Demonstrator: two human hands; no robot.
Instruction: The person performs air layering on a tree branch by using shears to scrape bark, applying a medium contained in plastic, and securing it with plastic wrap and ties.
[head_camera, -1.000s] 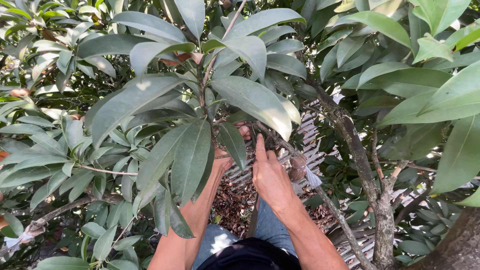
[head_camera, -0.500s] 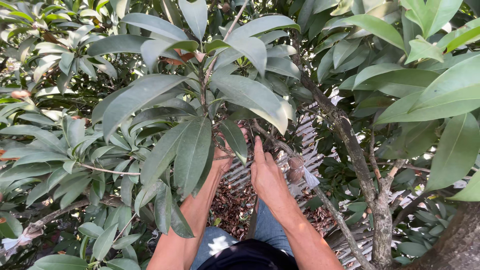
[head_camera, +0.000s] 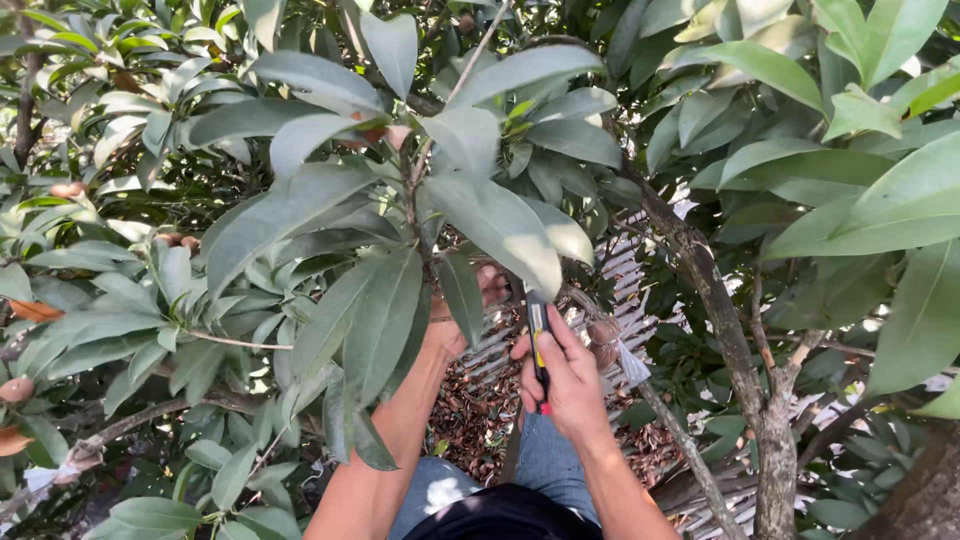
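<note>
My right hand (head_camera: 570, 380) grips a slim tool (head_camera: 539, 345) with a black, yellow and red handle, its tip pointing up under the leaves. My left hand (head_camera: 462, 315) reaches up beside it and is mostly hidden behind large green leaves (head_camera: 380, 320); some fingers show near a thin branch (head_camera: 425, 170). What the left hand holds cannot be seen. Both forearms rise from the bottom centre of the view.
Dense leafy branches fill the view. A thick grey trunk (head_camera: 720, 310) runs down the right side. Small brown round fruits (head_camera: 15, 388) hang at the left. Below are my jeans (head_camera: 545, 460), dry leaf litter (head_camera: 470, 420) and a slatted white surface (head_camera: 620, 270).
My right hand has dropped a little and turned, so the tool's handle now shows in its grip. The left hand stays up among the leaves.
</note>
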